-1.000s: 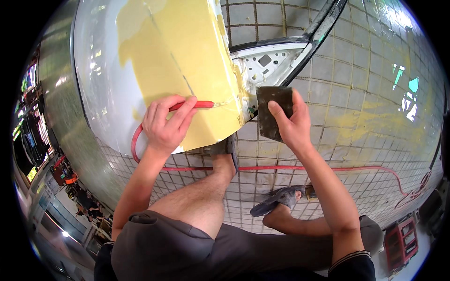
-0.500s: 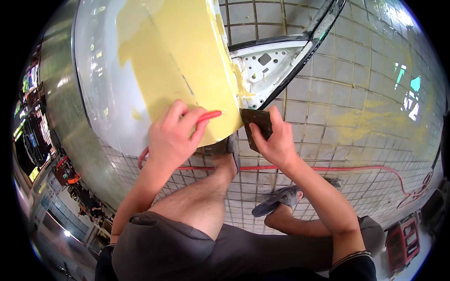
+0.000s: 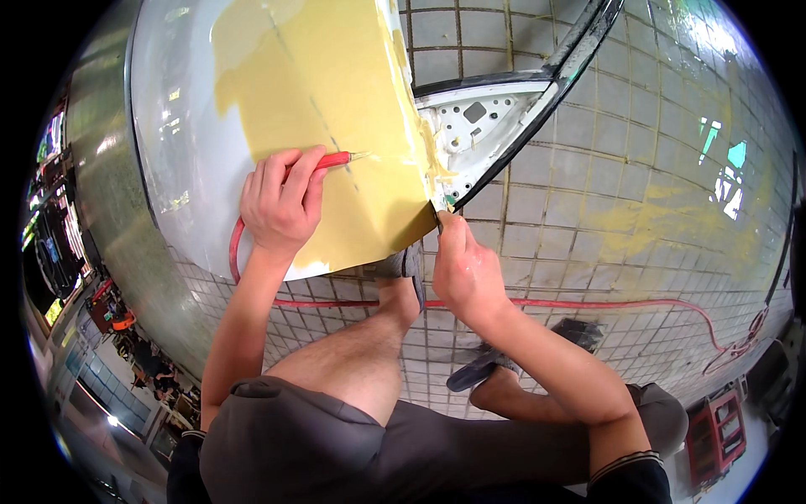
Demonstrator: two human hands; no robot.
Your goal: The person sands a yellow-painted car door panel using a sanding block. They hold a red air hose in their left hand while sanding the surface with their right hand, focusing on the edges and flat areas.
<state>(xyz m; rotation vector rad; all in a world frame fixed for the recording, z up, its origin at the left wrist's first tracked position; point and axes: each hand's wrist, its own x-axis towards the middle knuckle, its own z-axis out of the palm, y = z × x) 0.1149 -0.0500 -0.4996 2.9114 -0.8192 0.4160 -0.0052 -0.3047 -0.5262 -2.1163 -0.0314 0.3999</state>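
A pale car door panel [image 3: 180,126] with yellow filler [image 3: 302,76] lies before me, a white perforated triangular mirror mount [image 3: 504,113] at its right. My left hand [image 3: 281,206] is closed round a red tool [image 3: 336,159] with a thin metal tip, over the filler, a red hose running from it. My right hand [image 3: 466,269] grips the dark flat plate [image 3: 434,212], seen nearly edge-on, at the panel's lower right edge beside a yellow smear. Most of the plate is hidden by my fingers.
A tiled floor [image 3: 638,134] has yellow stains and a red hose [image 3: 588,304] lying across it. My bent leg [image 3: 336,361] is under the panel's lower edge. A red rack [image 3: 718,437] stands at lower right; cluttered tools [image 3: 126,323] are at far left.
My right hand has moved left and down, turning the plate from face-up to edge-on against the panel edge. My left hand has shifted with the red tool, now slightly higher and left.
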